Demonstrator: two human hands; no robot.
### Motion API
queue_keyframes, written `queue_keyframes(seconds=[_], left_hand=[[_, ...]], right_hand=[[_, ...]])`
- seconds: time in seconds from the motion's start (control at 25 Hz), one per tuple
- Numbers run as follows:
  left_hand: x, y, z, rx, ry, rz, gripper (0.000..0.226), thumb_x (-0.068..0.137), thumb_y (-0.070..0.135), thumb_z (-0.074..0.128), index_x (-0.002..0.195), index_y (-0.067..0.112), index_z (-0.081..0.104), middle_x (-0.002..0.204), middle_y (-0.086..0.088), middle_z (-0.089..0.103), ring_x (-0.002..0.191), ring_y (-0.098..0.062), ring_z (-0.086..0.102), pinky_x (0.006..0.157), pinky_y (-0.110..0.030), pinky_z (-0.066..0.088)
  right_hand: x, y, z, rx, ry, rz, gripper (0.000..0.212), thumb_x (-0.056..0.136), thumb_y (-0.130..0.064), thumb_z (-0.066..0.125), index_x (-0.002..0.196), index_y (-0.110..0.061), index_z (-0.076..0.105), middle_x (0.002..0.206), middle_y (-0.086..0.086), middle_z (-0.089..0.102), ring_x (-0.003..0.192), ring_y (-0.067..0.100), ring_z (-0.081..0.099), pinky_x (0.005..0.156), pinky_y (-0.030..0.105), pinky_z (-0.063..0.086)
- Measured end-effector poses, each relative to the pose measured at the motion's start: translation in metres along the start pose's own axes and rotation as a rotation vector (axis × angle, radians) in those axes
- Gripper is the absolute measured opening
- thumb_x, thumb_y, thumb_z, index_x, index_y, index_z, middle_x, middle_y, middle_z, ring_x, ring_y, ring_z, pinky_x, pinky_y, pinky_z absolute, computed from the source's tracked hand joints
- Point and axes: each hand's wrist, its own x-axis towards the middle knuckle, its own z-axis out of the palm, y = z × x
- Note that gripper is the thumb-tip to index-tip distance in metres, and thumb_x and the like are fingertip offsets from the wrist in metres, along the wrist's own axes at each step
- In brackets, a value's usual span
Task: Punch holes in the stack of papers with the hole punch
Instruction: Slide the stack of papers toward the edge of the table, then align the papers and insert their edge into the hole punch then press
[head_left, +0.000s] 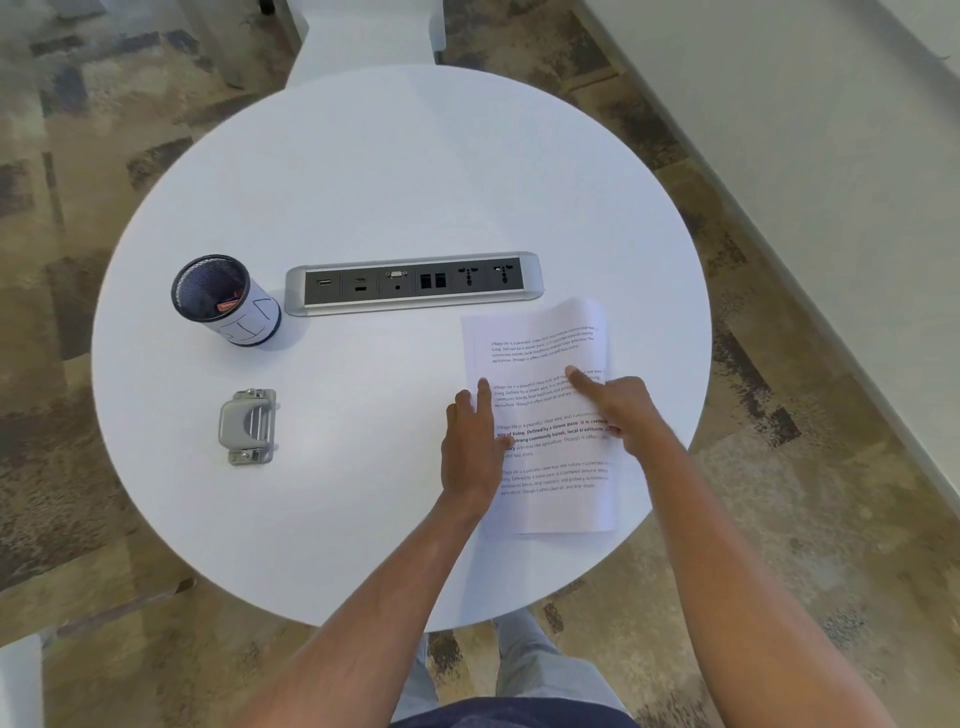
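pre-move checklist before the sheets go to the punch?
1. Both hands on paper: ok, left hand and right hand rest on the white printed paper stack.
2. Stack gripped: not ok, fingers lie flat.
3. Sheet edges squared: cannot tell.
4. Grey metal hole punch free: ok, untouched, left of stack.
5. Path to punch: ok, bare round white table.
6. Black mesh pen cup clear: ok, farther back.

Head cam, steep down over table (363, 171)

Paper stack (545, 415) print — blurred, part-covered
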Motion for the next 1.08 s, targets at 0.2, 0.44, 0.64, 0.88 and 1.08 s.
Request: queue_keyframes(seconds=[0.2, 0.44, 0.64, 0.88, 1.08], left_hand=[[0.001, -0.005, 0.000, -0.154, 0.028, -0.024, 0.083, 0.085, 0.022, 0.071, 0.150, 0.015, 0.020, 0.140, -0.007, 0.041, 0.129, -0.025, 0.039, 0.094, -0.037, 0.043], [0.012, -0.010, -0.006, -0.424, 0.089, -0.130, 0.071, 0.083, 0.028, 0.073, 0.142, 0.011, 0.036, 0.130, -0.007, 0.051, 0.115, -0.021, 0.053, 0.094, -0.035, 0.046], [0.034, -0.021, -0.025, -0.612, 0.133, -0.207, 0.047, 0.084, 0.042, 0.070, 0.116, 0.011, 0.057, 0.113, -0.008, 0.058, 0.091, -0.017, 0.056, 0.077, -0.023, 0.042], [0.063, -0.020, -0.070, -1.173, -0.311, -0.117, 0.043, 0.079, 0.019, 0.077, 0.119, 0.008, 0.065, 0.115, -0.009, 0.072, 0.104, -0.024, 0.070, 0.084, -0.033, 0.057], [0.074, -0.008, -0.114, -1.212, -0.111, 0.178, 0.031, 0.077, 0.002, 0.076, 0.107, 0.012, 0.073, 0.105, -0.007, 0.075, 0.094, -0.022, 0.071, 0.080, -0.031, 0.056]], right_hand=[[0.003, 0.001, -0.028, 0.232, -0.406, 0.004, 0.059, 0.067, -0.029, 0.088, 0.115, 0.000, 0.068, 0.112, 0.016, 0.074, 0.100, 0.033, 0.073, 0.076, 0.041, 0.061], [0.003, 0.005, -0.021, 0.174, -0.367, -0.030, 0.036, 0.080, 0.006, 0.073, 0.115, 0.003, 0.067, 0.099, 0.015, 0.078, 0.086, 0.032, 0.076, 0.065, 0.038, 0.062], [-0.004, -0.009, -0.025, 0.190, -0.437, -0.147, 0.036, 0.078, -0.001, 0.077, 0.113, 0.000, 0.069, 0.112, 0.019, 0.074, 0.097, 0.033, 0.073, 0.073, 0.039, 0.061], [-0.013, -0.043, -0.033, 0.217, -0.618, -0.300, 0.037, 0.077, -0.004, 0.076, 0.113, -0.002, 0.072, 0.121, 0.020, 0.069, 0.110, 0.037, 0.067, 0.088, 0.043, 0.057], [-0.018, -0.069, -0.040, 0.250, -0.565, -0.468, 0.038, 0.074, -0.011, 0.081, 0.112, -0.011, 0.075, 0.121, 0.011, 0.071, 0.112, 0.030, 0.068, 0.090, 0.038, 0.057]])
